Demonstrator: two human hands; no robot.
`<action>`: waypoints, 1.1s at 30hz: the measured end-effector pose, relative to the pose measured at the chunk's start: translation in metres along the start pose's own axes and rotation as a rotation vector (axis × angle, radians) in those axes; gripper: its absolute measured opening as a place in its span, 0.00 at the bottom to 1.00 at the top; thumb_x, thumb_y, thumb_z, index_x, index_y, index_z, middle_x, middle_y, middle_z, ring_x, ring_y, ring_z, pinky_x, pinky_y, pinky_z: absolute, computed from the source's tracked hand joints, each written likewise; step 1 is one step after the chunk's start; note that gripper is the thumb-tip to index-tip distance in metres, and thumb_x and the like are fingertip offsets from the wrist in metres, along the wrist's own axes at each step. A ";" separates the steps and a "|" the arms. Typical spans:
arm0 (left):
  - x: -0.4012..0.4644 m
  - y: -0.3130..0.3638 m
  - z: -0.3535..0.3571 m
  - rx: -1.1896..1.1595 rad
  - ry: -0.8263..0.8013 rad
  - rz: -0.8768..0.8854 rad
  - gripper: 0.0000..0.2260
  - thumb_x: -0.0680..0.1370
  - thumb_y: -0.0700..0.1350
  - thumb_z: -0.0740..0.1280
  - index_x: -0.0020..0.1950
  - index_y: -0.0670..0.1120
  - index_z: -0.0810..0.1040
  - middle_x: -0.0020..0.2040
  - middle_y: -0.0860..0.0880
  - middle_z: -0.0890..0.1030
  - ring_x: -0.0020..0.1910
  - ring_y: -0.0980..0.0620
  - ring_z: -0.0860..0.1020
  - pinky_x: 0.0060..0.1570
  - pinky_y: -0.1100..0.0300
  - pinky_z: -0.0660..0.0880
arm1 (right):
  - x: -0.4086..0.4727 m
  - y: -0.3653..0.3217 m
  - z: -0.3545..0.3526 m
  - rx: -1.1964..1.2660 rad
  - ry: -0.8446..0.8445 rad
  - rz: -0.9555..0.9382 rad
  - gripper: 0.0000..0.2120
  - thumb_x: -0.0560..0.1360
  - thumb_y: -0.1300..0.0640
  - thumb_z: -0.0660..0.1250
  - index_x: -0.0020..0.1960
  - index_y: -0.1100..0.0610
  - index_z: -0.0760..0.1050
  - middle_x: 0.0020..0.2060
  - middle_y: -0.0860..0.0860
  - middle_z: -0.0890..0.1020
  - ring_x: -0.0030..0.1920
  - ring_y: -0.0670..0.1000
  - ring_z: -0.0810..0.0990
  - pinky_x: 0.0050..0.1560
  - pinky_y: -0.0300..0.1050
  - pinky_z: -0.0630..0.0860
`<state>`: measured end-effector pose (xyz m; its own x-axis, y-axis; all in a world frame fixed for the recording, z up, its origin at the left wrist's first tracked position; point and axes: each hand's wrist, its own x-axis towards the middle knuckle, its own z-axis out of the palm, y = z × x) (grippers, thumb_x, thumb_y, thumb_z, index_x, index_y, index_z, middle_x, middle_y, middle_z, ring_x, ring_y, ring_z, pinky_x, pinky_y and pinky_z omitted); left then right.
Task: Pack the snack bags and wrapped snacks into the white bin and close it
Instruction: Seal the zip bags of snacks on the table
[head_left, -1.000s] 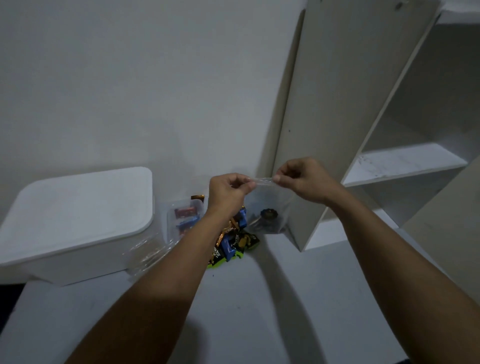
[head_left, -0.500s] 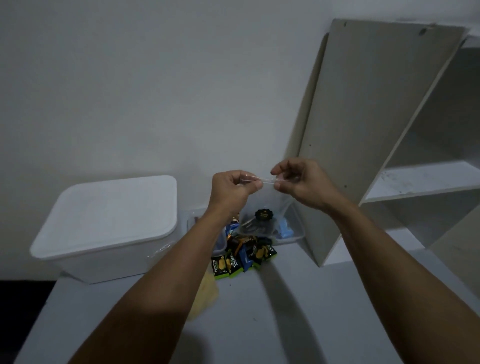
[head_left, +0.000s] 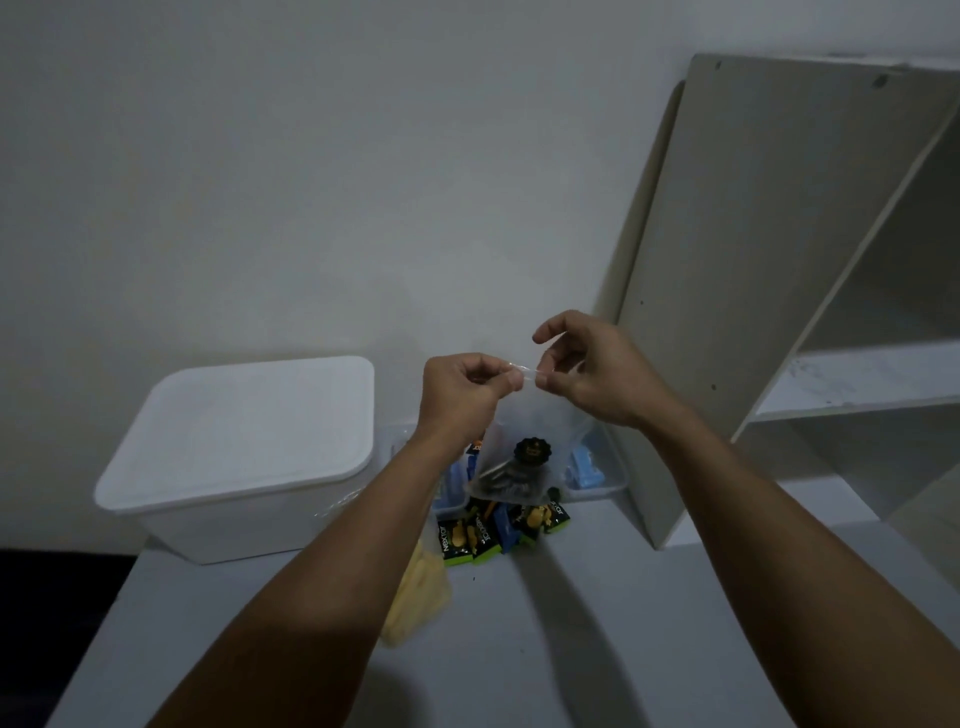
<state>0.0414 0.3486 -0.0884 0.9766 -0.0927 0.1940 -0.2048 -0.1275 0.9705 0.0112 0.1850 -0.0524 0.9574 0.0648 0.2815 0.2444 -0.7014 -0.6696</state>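
- Clear snack bag (head_left: 530, 441): held in the air above the desk, hanging from its top edge; dark round snacks sit at its bottom.
- Left hand (head_left: 460, 397): fingers closed in a pinch on the left part of the bag's top edge.
- Right hand (head_left: 592, 369): thumb and forefinger pinched on the same top edge, just beside the left hand; the other fingers are curled loosely above.
- The bag hangs directly below both hands, between the two forearms.
- Wrapped snacks (head_left: 498, 527): a small heap of black, green and blue packets on the desk, just under the hanging bag.
- Yellow snack bag (head_left: 418, 592): lies on the desk near the heap, partly hidden by the left forearm.
- White bin (head_left: 244, 457): stands on the desk to the left of the hands, its lid on.
- Clear containers (head_left: 597, 467): behind the heap, against the wall; contents are hard to tell.
- Desk (head_left: 519, 649): grey surface.
- Shelf unit (head_left: 810, 291): stands to the right.
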 end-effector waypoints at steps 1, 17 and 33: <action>-0.001 0.000 0.001 0.000 -0.005 0.003 0.03 0.70 0.37 0.75 0.39 0.43 0.84 0.34 0.52 0.83 0.30 0.65 0.79 0.34 0.75 0.73 | 0.001 -0.002 0.001 -0.014 0.000 -0.006 0.16 0.71 0.61 0.74 0.56 0.54 0.75 0.38 0.48 0.83 0.41 0.48 0.82 0.44 0.41 0.77; 0.002 -0.005 -0.006 -0.057 0.012 0.020 0.02 0.72 0.36 0.73 0.40 0.42 0.82 0.38 0.45 0.82 0.38 0.53 0.79 0.41 0.65 0.78 | -0.003 0.004 -0.005 0.023 0.000 0.076 0.18 0.72 0.67 0.70 0.52 0.49 0.68 0.38 0.51 0.82 0.39 0.50 0.80 0.44 0.49 0.79; 0.008 0.002 -0.013 -0.115 0.014 -0.066 0.05 0.66 0.36 0.78 0.39 0.40 0.84 0.35 0.48 0.83 0.31 0.61 0.80 0.38 0.67 0.79 | -0.006 0.006 -0.008 0.125 0.054 0.116 0.14 0.68 0.66 0.76 0.44 0.52 0.73 0.31 0.51 0.80 0.29 0.42 0.78 0.32 0.36 0.75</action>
<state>0.0498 0.3607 -0.0835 0.9887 -0.0742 0.1302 -0.1319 -0.0183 0.9911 0.0060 0.1746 -0.0526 0.9714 -0.0524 0.2316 0.1529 -0.6079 -0.7791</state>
